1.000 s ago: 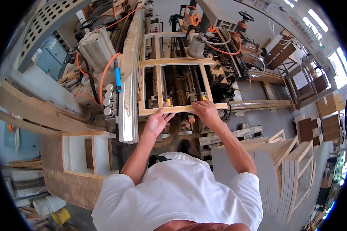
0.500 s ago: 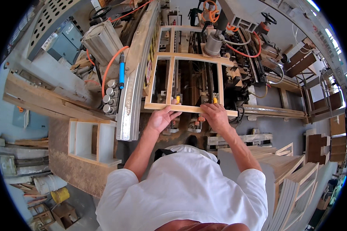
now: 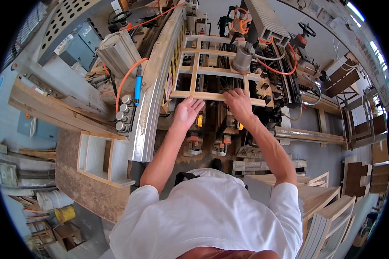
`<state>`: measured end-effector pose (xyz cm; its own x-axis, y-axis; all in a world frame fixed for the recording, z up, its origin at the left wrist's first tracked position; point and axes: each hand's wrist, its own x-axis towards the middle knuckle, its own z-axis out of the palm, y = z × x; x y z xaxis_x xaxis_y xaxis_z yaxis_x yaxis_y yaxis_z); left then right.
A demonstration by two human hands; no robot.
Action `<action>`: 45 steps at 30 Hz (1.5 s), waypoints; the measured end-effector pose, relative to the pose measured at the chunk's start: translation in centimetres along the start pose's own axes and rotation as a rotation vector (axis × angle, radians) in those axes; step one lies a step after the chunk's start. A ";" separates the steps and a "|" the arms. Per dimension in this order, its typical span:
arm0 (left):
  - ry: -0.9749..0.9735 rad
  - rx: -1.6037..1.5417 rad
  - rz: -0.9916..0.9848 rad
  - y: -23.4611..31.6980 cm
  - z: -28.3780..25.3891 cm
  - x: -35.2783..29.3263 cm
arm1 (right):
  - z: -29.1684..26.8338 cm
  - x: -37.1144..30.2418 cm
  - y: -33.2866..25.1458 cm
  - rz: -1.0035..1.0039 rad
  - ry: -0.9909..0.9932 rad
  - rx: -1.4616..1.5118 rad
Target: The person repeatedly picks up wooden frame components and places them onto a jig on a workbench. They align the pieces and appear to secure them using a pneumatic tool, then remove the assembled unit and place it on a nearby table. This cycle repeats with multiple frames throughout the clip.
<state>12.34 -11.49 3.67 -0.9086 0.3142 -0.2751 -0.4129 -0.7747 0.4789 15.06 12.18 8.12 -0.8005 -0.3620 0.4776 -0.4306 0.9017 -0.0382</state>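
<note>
Wooden frame [image 3: 195, 74], one: pale timber, slatted; flat across the machine [image 3: 221, 123], straight ahead of the body, just right of a long aluminium beam [image 3: 143, 129]. Near rail [image 3: 212, 96]: level with both hands.

Left hand [image 3: 187, 112], one: palm exposed, fingers extended and loosely open, tips just beside the near rail.

Right hand [image 3: 239, 104], one: back uppermost, fingers bent over the near rail and touching it; thumb hidden, so cannot tell whether closed in a grip.

Metal cylinder [image 3: 243, 61], one: upright, above the right part of the frame.

Blue tool [image 3: 138, 90], one: against the beam, near a row of round metal knobs [image 3: 124, 113].

Small box frame [image 3: 112, 162], one: on a brown board [image 3: 86, 196], left.

Stacked frames [image 3: 320, 233], several: tilted, lower right.

Yellow pail [image 3: 65, 214], one: lower left, beside a white bucket [image 3: 51, 201].
</note>
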 end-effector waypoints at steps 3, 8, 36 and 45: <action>0.007 0.046 -0.003 0.1 0.7 0.0 | 1.5 3.7 2.5 -0.107 -0.053 -0.173; -0.093 0.100 -0.095 -2.0 0.5 -2.8 | 3.9 9.7 5.5 -0.179 -0.218 -0.449; 0.017 -0.303 0.073 -8.6 4.9 13.4 | 6.0 12.4 8.2 -0.244 -0.216 -0.313; 0.092 -0.188 0.073 -12.2 4.0 8.0 | 6.0 13.2 8.2 -0.253 -0.196 -0.322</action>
<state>9.84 2.71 -1.04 -0.9226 0.2091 -0.3243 -0.3197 -0.8849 0.3388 -1.54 13.38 8.81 -0.7638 -0.5905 0.2606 -0.4959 0.7954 0.3485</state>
